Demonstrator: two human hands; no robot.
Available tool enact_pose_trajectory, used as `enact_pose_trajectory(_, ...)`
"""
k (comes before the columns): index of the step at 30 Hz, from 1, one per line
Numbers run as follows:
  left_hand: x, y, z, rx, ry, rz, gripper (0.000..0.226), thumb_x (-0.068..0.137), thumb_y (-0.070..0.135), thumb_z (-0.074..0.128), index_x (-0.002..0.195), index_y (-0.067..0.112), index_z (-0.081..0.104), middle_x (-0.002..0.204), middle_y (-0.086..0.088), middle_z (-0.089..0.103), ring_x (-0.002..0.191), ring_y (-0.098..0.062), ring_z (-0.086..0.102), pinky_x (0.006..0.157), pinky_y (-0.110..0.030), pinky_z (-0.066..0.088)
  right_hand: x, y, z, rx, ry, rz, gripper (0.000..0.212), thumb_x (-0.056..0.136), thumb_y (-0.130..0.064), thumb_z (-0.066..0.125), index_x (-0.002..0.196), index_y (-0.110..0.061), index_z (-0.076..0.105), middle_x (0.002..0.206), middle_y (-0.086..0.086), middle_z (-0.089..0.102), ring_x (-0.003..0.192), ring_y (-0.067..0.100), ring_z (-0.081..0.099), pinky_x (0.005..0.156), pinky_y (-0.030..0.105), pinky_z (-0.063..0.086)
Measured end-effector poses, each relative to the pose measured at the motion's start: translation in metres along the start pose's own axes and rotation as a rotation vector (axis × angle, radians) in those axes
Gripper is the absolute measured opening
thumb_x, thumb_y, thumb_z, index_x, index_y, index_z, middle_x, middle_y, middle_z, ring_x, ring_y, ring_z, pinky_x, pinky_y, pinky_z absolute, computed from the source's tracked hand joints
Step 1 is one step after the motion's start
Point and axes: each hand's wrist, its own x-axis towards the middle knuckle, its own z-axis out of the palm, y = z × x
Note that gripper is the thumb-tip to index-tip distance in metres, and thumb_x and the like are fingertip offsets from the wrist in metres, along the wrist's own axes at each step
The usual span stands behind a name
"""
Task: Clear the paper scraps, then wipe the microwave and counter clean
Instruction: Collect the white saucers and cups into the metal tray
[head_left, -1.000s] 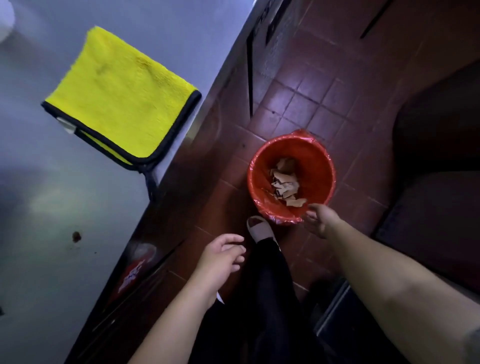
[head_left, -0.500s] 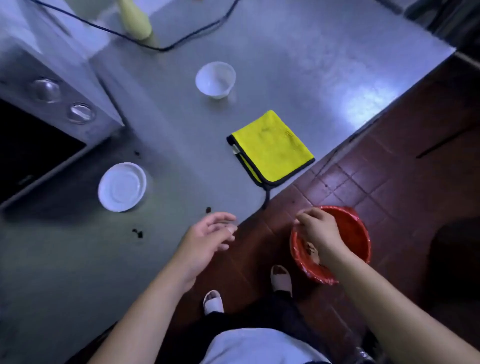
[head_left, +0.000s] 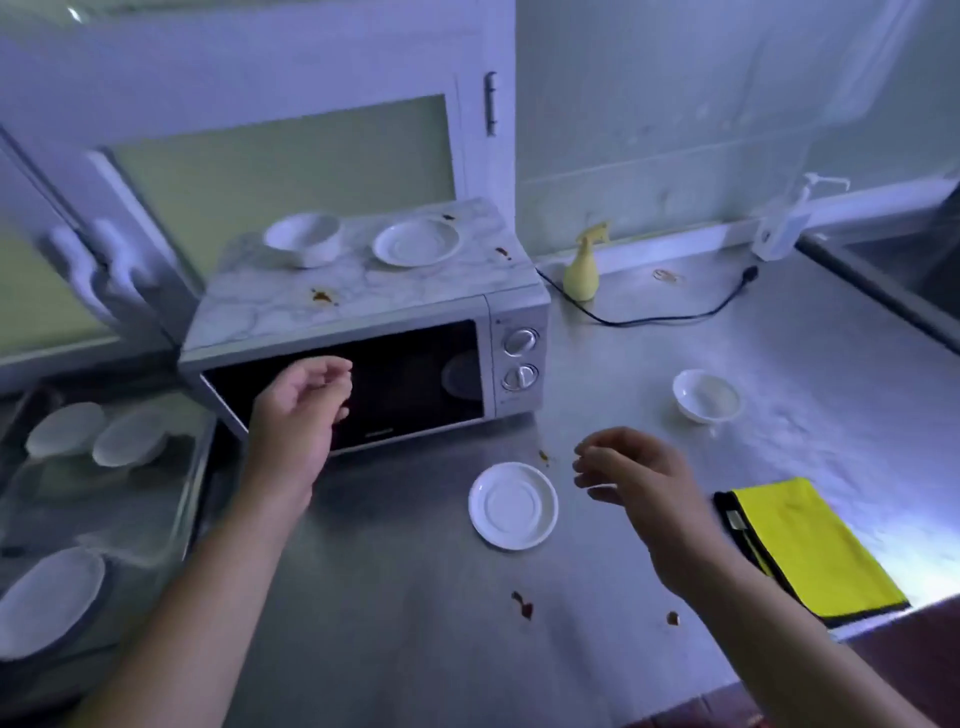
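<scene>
both hands hang empty with fingers loosely curled. the yellow cloth (head_left: 810, 545) lies on the bench (head_left: 779, 364) just right of the right hand (head_left: 644, 483), its long axis running near-right; the left hand (head_left: 301, 410) fronts the microwave (head_left: 363, 322).

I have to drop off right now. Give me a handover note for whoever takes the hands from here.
Left hand empty, raised before the microwave door. Right hand empty, over the counter.
Yellow cloth lies folded at the counter's right edge, untouched.
Done: no paper scraps in view.
Left: wipe brown stains off the microwave top and spots off the counter; dishes stand on both.
</scene>
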Motion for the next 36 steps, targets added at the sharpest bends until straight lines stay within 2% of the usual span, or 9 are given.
enact_pose_trajectory(5, 0.131, 0.000, -0.045, 0.086, 0.053, -0.064, 0.020, 0.089, 0.023, 0.065, 0.107, 0.031, 0.062, 0.116, 0.001, 0.062, 0.097, -0.014, 0.062, 0.086, -0.037, 0.056, 0.019, -0.055, 0.071, -0.048, -0.026, -0.122, 0.015, 0.089, 0.001, 0.062, 0.080, -0.007, 0.071, 0.076, 0.017, 0.070, 0.069, 0.021, 0.065, 0.068, 0.030, 0.049)
enact_pose_trajectory(9, 0.204, 0.005, -0.046, -0.043, 0.070, -0.233, 0.043, 0.089, 0.027, 0.066, 0.129, 0.014, 0.056, 0.103, -0.003, 0.062, 0.084, -0.023, 0.066, 0.064, -0.034, 0.058, 0.033, -0.083, 0.113, -0.106, -0.085, -0.182, 0.016, 0.089, 0.003, 0.061, 0.080, -0.006, 0.072, 0.075, 0.015, 0.070, 0.067, 0.019, 0.064, 0.066, 0.028, 0.049)
enact_pose_trajectory(14, 0.259, 0.005, -0.037, 0.041, 0.181, -0.244, 0.062, 0.086, 0.029, 0.066, 0.141, 0.011, 0.046, 0.107, -0.006, 0.064, 0.071, -0.024, 0.070, 0.041, -0.022, 0.047, 0.063, -0.110, 0.138, -0.197, -0.141, -0.248, 0.017, 0.087, 0.003, 0.062, 0.077, -0.007, 0.072, 0.072, 0.017, 0.070, 0.066, 0.019, 0.064, 0.059, 0.020, 0.050)
enact_pose_trajectory(20, 0.304, -0.012, -0.028, -0.162, 0.225, -0.352, 0.021, 0.086, 0.001, 0.061, 0.106, -0.003, 0.064, 0.088, -0.027, 0.069, 0.051, -0.027, 0.064, 0.041, -0.025, 0.049, 0.131, -0.130, 0.172, -0.312, -0.215, -0.253, 0.014, 0.086, -0.001, 0.063, 0.079, -0.009, 0.073, 0.079, 0.017, 0.072, 0.066, 0.019, 0.066, 0.070, 0.037, 0.053)
enact_pose_trajectory(23, 0.312, -0.011, -0.042, -0.172, 0.310, -0.306, 0.019, 0.080, -0.003, 0.060, 0.097, -0.001, 0.068, 0.075, -0.021, 0.068, 0.050, -0.029, 0.065, 0.049, -0.031, 0.054, 0.165, -0.134, 0.191, -0.348, -0.254, -0.282, 0.016, 0.085, -0.002, 0.062, 0.077, -0.012, 0.072, 0.076, 0.011, 0.072, 0.065, 0.014, 0.067, 0.069, 0.033, 0.052)
enact_pose_trajectory(28, 0.281, -0.009, -0.095, -0.188, 0.328, -0.285, 0.015, 0.086, -0.001, 0.060, 0.084, 0.012, 0.067, 0.069, -0.012, 0.066, 0.041, -0.022, 0.062, 0.039, -0.025, 0.050, 0.225, -0.142, 0.243, -0.489, -0.262, -0.399, 0.017, 0.083, -0.010, 0.067, 0.075, -0.025, 0.070, 0.072, -0.010, 0.070, 0.066, 0.007, 0.064, 0.060, 0.020, 0.048)
enact_pose_trajectory(31, 0.252, -0.011, -0.119, -0.192, 0.309, -0.288, 0.016, 0.089, -0.001, 0.060, 0.086, 0.013, 0.068, 0.076, -0.017, 0.062, 0.048, -0.024, 0.059, 0.041, -0.023, 0.050, 0.266, -0.148, 0.289, -0.605, -0.292, -0.450, 0.016, 0.085, -0.016, 0.069, 0.097, -0.026, 0.071, 0.099, -0.009, 0.070, 0.077, 0.007, 0.065, 0.057, 0.016, 0.046)
enact_pose_trajectory(34, 0.233, -0.012, -0.133, -0.170, 0.313, -0.291, 0.014, 0.088, -0.002, 0.063, 0.091, 0.009, 0.070, 0.075, -0.020, 0.064, 0.046, -0.024, 0.059, 0.041, -0.024, 0.050, 0.308, -0.156, 0.339, -0.807, -0.298, -0.496, 0.041, 0.086, -0.017, 0.065, 0.127, -0.020, 0.062, 0.126, 0.003, 0.062, 0.101, 0.023, 0.063, 0.078, 0.027, 0.050)
enact_pose_trajectory(36, 0.226, -0.014, -0.138, -0.151, 0.307, -0.277, 0.015, 0.088, -0.003, 0.064, 0.093, 0.008, 0.072, 0.069, -0.016, 0.065, 0.043, -0.020, 0.058, 0.040, -0.025, 0.050, 0.332, -0.157, 0.366, -0.993, -0.306, -0.521, 0.053, 0.088, -0.018, 0.059, 0.140, -0.026, 0.052, 0.138, 0.007, 0.055, 0.115, 0.028, 0.058, 0.095, 0.035, 0.049)
